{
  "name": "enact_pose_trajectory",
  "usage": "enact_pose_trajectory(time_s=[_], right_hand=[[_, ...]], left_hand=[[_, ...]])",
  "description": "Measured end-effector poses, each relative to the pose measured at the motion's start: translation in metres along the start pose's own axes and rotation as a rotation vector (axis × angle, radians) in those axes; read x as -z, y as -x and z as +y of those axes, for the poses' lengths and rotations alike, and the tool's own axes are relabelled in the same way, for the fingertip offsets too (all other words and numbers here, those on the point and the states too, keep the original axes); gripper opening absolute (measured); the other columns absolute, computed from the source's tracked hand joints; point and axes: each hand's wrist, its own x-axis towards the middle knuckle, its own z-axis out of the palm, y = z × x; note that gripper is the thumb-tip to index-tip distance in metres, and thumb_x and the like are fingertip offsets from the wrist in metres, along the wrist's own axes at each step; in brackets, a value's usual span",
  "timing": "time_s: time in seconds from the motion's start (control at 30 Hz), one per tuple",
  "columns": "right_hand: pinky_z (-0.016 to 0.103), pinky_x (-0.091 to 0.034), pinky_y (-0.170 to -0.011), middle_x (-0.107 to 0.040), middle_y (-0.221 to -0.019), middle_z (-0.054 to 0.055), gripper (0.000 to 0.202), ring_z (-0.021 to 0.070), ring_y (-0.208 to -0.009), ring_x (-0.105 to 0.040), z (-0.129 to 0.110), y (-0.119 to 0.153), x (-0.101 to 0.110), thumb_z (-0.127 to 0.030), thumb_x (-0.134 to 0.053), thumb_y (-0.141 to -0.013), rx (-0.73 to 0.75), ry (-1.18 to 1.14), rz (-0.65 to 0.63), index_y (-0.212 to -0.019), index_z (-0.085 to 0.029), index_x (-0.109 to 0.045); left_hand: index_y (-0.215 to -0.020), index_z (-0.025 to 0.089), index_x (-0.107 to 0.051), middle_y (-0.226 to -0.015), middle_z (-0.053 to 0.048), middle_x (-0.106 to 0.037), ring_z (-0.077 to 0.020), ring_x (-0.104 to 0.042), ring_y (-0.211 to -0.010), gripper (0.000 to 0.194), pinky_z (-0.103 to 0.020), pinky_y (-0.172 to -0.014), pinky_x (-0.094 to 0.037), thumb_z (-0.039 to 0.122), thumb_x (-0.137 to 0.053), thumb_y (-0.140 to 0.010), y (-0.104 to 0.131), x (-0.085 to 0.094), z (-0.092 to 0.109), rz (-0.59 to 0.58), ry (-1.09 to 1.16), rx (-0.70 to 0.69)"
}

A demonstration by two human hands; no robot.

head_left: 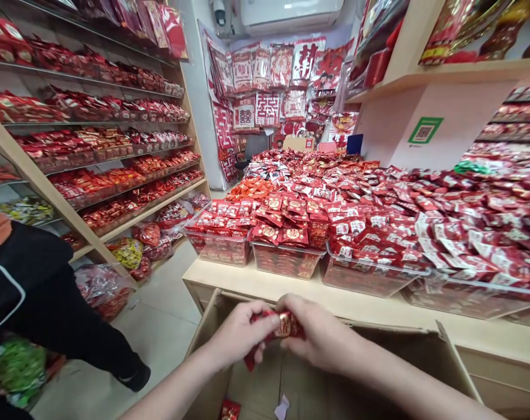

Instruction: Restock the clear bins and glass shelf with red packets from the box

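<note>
My left hand (243, 335) and my right hand (315, 332) meet over an open cardboard box (455, 361). Between them they grip small red candy packets (286, 325) with gold print; how many is hidden by my fingers. Another red packet pokes out below my left fingers. Both hands are closed, thumbs on top. Down in the box lie a single red packet (230, 409) and a scrap of pale paper (282, 407).
Clear plastic bins (286, 262) heaped with red packets line the light wood counter (221, 280) beyond the box. Shelves (129, 151) of similar packets rise on the left. A person in black trousers (72, 297) stands at left, near filled bags (20, 367) on the floor.
</note>
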Motion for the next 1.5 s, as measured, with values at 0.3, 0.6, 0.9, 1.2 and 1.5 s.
enact_pose_trajectory(time_s=[0.3, 0.6, 0.9, 1.2, 1.5], right_hand=[[0.024, -0.045, -0.055, -0.059, -0.076, 0.002, 0.027, 0.0128, -0.068, -0.054, 0.025, -0.016, 0.03, -0.029, -0.064, -0.068, -0.158, -0.804, 0.361, -0.086, -0.016, -0.049], [0.021, -0.04, -0.051, -0.062, -0.071, 0.002, 0.023, 0.0112, -0.064, -0.053, 0.042, -0.019, 0.022, -0.03, -0.067, -0.066, -0.261, -0.92, 0.429, -0.076, -0.015, -0.054], [0.023, -0.043, -0.055, -0.062, -0.079, 0.004, 0.025, 0.0116, -0.066, -0.053, 0.038, -0.022, 0.013, -0.032, -0.066, -0.067, -0.233, -0.971, 0.427, -0.082, -0.015, -0.056], [0.024, -0.046, -0.057, -0.06, -0.076, 0.002, 0.027, 0.0127, -0.067, -0.054, 0.036, -0.02, 0.009, -0.036, -0.067, -0.064, -0.288, -0.931, 0.467, -0.078, -0.015, -0.057], [0.022, -0.044, -0.056, -0.061, -0.074, 0.002, 0.026, 0.0115, -0.066, -0.054, 0.041, -0.02, 0.003, -0.037, -0.064, -0.068, -0.308, -1.035, 0.476, -0.08, -0.015, -0.056]], left_hand=[[-0.07, 0.016, -0.053, -0.041, 0.006, -0.048, -0.0059, -0.046, -0.029, 0.027, -0.013, -0.029, -0.034, 0.042, -0.057, -0.07, -0.053, 0.003, 0.044, 0.044, 0.172, -0.163], [-0.067, 0.015, -0.052, -0.043, 0.006, -0.048, -0.0045, -0.045, -0.03, 0.03, -0.011, -0.027, -0.03, 0.044, -0.054, -0.071, -0.07, 0.001, 0.027, 0.004, 0.091, -0.201], [-0.07, 0.015, -0.049, -0.044, 0.007, -0.048, -0.0037, -0.043, -0.029, 0.029, -0.011, -0.028, -0.03, 0.043, -0.055, -0.072, -0.068, 0.003, 0.015, 0.009, 0.186, -0.222], [-0.076, 0.016, -0.048, -0.049, 0.006, -0.051, -0.0045, -0.046, -0.032, 0.03, -0.012, -0.03, -0.033, 0.044, -0.056, -0.071, -0.07, 0.007, 0.012, 0.055, 0.237, -0.227], [-0.066, 0.015, -0.043, -0.052, 0.004, -0.057, -0.0033, -0.047, -0.034, 0.029, -0.011, -0.032, -0.031, 0.039, -0.059, -0.07, -0.068, 0.007, 0.011, 0.011, 0.231, -0.192]])
